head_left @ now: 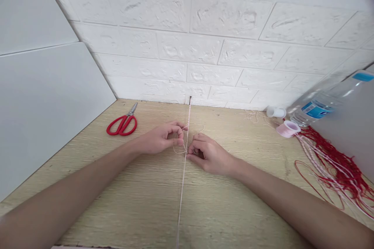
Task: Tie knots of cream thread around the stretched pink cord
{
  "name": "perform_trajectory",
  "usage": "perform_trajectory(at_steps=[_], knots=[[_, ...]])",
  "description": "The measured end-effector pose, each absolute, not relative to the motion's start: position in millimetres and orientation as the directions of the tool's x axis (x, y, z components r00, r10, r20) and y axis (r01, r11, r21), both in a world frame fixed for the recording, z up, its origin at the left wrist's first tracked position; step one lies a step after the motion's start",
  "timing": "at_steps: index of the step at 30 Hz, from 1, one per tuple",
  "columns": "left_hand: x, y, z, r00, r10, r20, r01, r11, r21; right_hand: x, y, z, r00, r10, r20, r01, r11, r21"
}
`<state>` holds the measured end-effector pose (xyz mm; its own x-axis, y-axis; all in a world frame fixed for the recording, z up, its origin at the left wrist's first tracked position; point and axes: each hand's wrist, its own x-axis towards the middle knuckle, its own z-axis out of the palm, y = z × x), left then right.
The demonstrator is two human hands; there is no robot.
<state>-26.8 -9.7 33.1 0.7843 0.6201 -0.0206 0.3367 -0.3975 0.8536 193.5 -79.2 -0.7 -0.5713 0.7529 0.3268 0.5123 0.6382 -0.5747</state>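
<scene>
A pale cord (183, 179) runs taut from a dark anchor point at the foot of the wall down to the near edge of the table. Its far stretch is a pink-and-white braided section (189, 112). To the left of the cord, my left hand (163, 137) pinches a thin light thread, with thumb and forefinger together. My right hand (208, 153), on the right of the cord, has its fingertips closed at the crossing of thread and cord. A loose loop of thread (179, 151) hangs between the hands, and another thread end curls above my right hand.
Red-handled scissors (122, 124) lie at the back left. On the right are a pink thread spool (288, 128), a white spool (276, 112), a clear water bottle (318, 105) and a heap of red cords (339, 163) with pink ones. A white brick-pattern wall (204, 50) closes the back.
</scene>
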Motion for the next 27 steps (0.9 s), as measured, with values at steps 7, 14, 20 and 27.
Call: perform_trajectory(at_steps=[7, 14, 20, 27], knots=[[-25, 4, 21, 0.491, 0.871, -0.011, -0.132, 0.087, 0.987, 194, -80, -2, -0.569, 0.758, 0.318, 0.526, 0.633, -0.568], [-29, 14, 24, 0.352, 0.933, -0.074, -0.223, 0.161, 0.961, 194, -80, -1, -0.572, 0.758, 0.312, 0.530, 0.633, -0.564], [-33, 17, 17, 0.094, 0.989, 0.113, 0.073, -0.120, 0.990, 194, -81, 2, -0.560, 0.771, 0.303, 0.511, 0.609, -0.606], [-27, 0, 20, 0.163, 0.848, 0.503, 0.605, -0.489, 0.628, 194, -84, 1, -0.463, 0.838, 0.289, 0.572, 0.531, -0.625]])
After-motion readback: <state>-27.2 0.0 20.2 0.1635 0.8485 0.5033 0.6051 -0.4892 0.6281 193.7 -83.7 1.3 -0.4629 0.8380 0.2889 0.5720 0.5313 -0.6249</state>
